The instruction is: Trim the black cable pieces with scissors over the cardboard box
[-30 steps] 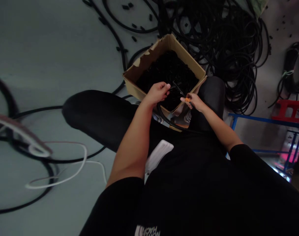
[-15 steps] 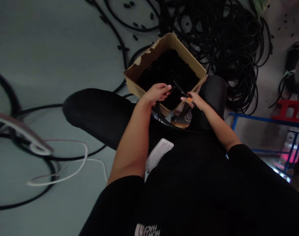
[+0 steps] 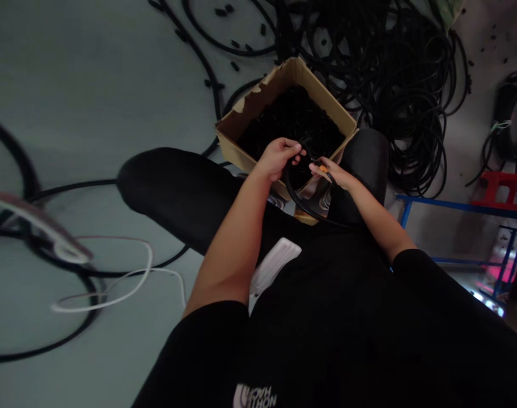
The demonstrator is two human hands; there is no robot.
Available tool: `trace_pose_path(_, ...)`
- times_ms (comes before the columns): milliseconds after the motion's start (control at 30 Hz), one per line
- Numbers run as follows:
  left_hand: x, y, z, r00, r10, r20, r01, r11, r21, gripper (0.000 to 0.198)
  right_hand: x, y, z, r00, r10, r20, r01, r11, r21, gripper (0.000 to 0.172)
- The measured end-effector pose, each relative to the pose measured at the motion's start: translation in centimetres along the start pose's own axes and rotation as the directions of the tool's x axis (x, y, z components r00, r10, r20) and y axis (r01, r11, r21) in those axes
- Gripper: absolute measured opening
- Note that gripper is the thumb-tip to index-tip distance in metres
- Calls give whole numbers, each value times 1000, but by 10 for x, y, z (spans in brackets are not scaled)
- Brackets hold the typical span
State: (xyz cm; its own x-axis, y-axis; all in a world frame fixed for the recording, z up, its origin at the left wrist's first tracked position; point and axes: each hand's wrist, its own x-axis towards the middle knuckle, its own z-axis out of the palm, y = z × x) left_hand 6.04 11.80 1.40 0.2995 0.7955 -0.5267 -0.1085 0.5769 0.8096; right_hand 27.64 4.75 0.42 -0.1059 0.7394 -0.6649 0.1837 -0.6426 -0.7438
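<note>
My left hand [image 3: 280,157] is closed on a black hose [image 3: 296,197] near its end, above the near side of an open cardboard box [image 3: 238,152]. From there the hose curves down across my lap. Just to the right, my right hand [image 3: 331,172] grips scissors [image 3: 323,169] with orange on the handle. Their dark blades point toward the hose end beside my left fingers. Whether the blades touch the hose is hard to see against the dark contents. Many small black pieces [image 3: 295,110] lie in the box, which sits between my knees.
A large tangle of black hose [image 3: 407,85] lies beyond the box to the right. Short black pieces [image 3: 234,66] are scattered on the floor. A blue metal frame [image 3: 454,205] and a red stool [image 3: 499,190] stand at right. A white cord [image 3: 150,260] loops at left.
My left hand has moved slightly right, bringing the hose closer to the scissors. The scissors blades, plainly visible before, now overlap the area by my left fingertips.
</note>
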Motion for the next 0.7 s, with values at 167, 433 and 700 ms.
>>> trace_pose_path(167, -2, -3, 7, 999, 0, 44, 1, 1000, -22, 49, -1, -8, 4, 1000, 1, -9, 0, 998, 57, 60)
trace_pose_path(433, -3, -5, 11, 1000, 0, 5, -1, 999, 39, 50, 5, -7, 3, 1000, -30, 5, 30, 999, 24, 60)
trace_pose_path(700, 1, -7, 8, 1000, 23, 21, -25, 996, 83, 53, 9, -5, 7, 999, -18, -49, 13, 996, -91, 68)
